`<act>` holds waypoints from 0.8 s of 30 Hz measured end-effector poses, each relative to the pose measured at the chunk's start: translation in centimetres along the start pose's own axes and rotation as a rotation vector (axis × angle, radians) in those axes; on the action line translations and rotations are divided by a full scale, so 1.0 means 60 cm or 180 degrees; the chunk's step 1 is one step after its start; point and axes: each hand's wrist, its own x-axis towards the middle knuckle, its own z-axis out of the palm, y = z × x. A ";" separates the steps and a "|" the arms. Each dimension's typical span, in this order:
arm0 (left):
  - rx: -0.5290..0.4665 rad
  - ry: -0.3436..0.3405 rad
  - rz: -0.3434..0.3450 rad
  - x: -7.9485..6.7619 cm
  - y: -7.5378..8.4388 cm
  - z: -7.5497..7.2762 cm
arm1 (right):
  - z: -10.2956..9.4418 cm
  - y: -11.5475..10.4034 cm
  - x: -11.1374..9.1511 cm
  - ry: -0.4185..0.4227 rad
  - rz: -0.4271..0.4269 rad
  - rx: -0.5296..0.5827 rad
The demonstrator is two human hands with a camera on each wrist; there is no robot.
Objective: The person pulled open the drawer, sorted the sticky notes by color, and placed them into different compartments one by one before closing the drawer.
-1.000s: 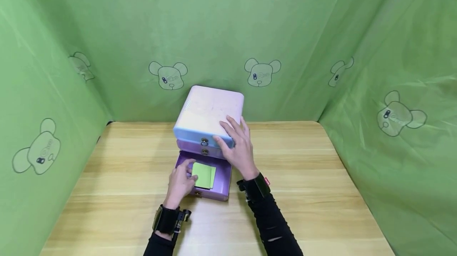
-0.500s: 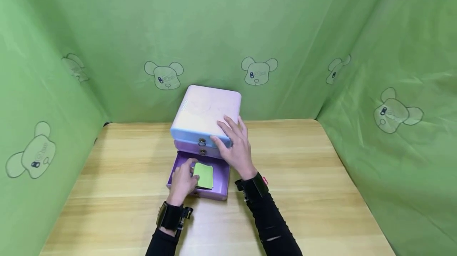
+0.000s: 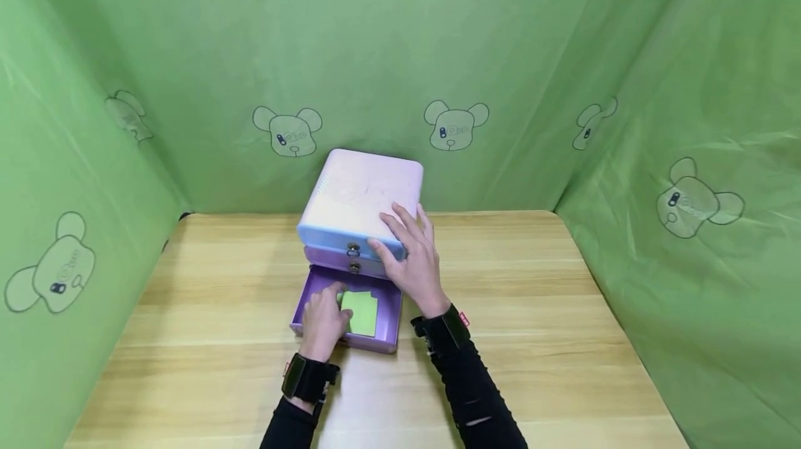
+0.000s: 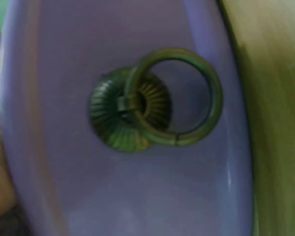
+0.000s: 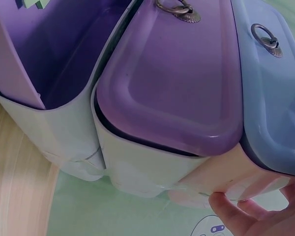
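In the head view, my left hand (image 3: 323, 320) reaches into the pulled-out purple bottom drawer (image 3: 389, 317). Its thumb and fingers pinch the left edge of green sticky notes (image 3: 361, 315), which overlap unevenly inside the drawer. The left wrist view is filled by the drawer's front, with its ring pull (image 4: 214, 98). My right hand (image 3: 418, 265) rests with spread fingers on the right front corner of a small drawer chest (image 3: 366, 188). In the right wrist view its fingertips touch the chest's pink side beside the blue top drawer (image 5: 275, 98).
The purple middle drawer (image 5: 182, 73) is closed, as is the blue one above it. The chest stands on a wooden table (image 3: 519, 324) near the back edge. Green cloth (image 3: 375, 39) with bear-head prints encloses the back and sides.
The green sticky notes have shifted slightly toward the drawer's front, and the left hand has moved with them. The right hand keeps its place on the chest's corner.
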 end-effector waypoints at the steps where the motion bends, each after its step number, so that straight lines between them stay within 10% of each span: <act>1: 0.0021 0.0009 0.0007 0.000 0.000 0.001 | 0.001 0.000 0.000 0.0010 -0.0016 0.0001; 24: 0.0367 0.0020 -0.0237 0.004 0.002 0.007 | 0.004 0.004 0.001 0.0050 -0.0061 0.0020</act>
